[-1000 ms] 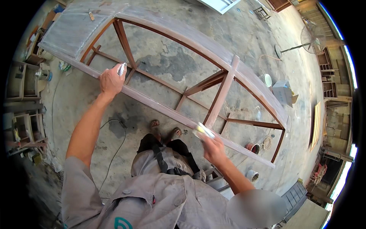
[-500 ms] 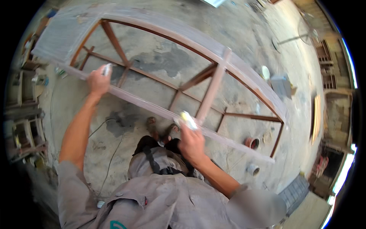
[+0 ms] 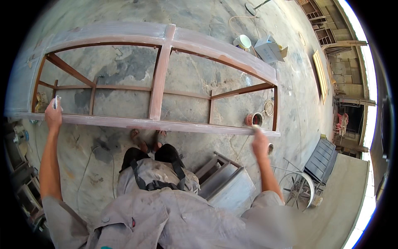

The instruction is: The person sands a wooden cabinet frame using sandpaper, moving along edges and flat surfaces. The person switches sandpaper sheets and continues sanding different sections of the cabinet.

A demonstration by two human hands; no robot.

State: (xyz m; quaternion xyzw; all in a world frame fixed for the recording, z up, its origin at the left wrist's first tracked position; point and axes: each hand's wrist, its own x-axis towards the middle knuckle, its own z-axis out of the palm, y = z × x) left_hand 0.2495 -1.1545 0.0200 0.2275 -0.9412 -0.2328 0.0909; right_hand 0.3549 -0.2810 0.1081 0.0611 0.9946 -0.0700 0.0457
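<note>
A long wooden frame stands across in front of me, with a pale, dusty near rail and a reddish-brown crosspiece. My left hand is closed around a crumpled white piece, cloth or paper, at the near rail's left part. Toward the right end of that rail, my right hand is closed and smeared by motion. A small whitish pad shows at its fingertips, by the rail's edge; its kind is unclear.
Beyond the near rail at right stands a reddish can, near a coiled cord. A lidded bucket and an open carton sit past the far rail. A small wooden piece of furniture is close on my right.
My right hand has moved right along the near rail, from beside the crosspiece to near the rail's end. The view has turned; my left hand stays at the rail's left part.
</note>
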